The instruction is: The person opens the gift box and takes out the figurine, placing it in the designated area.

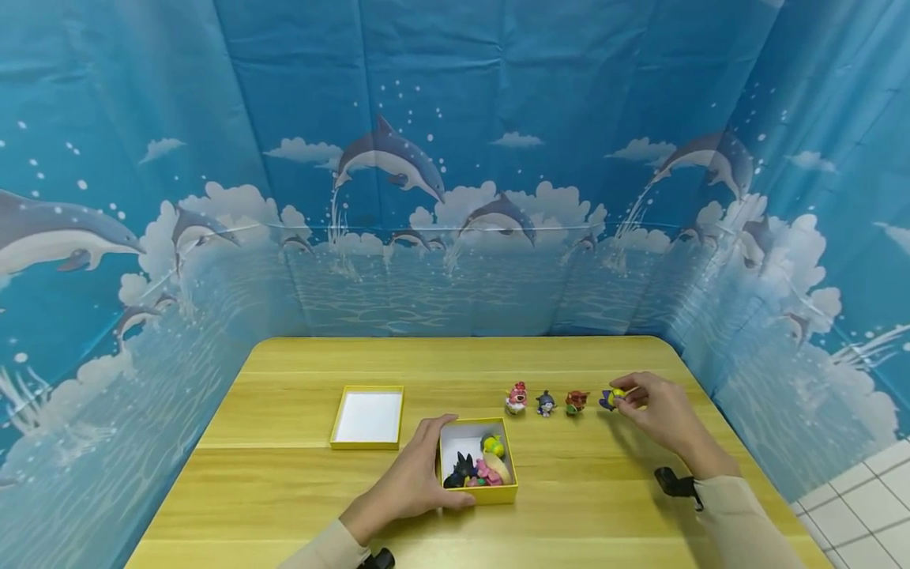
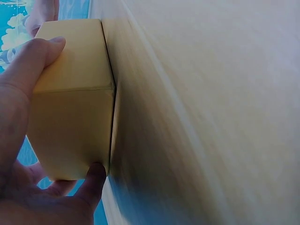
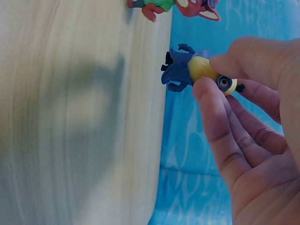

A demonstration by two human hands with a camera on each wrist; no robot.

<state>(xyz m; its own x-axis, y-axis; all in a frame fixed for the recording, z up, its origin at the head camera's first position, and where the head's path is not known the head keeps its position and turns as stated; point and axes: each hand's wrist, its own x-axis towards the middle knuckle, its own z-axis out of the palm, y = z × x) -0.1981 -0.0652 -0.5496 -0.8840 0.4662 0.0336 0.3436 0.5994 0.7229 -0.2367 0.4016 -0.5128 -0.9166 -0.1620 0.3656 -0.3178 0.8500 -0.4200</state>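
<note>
Left hand (image 1: 415, 478) grips box (image 1: 492, 496); right hand (image 1: 659, 412) pinches figurine (image 3: 199, 68).

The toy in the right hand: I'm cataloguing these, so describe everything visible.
The toy looks plastic: yellow body, round grey-rimmed eye, black tuft, blue lower part with curled side pieces, small black feet. It leans, feet leftward in the head view, right of the red-brown figure. The right hand pinches it between thumb and fingers; whether it touches the table is unclear.
</note>
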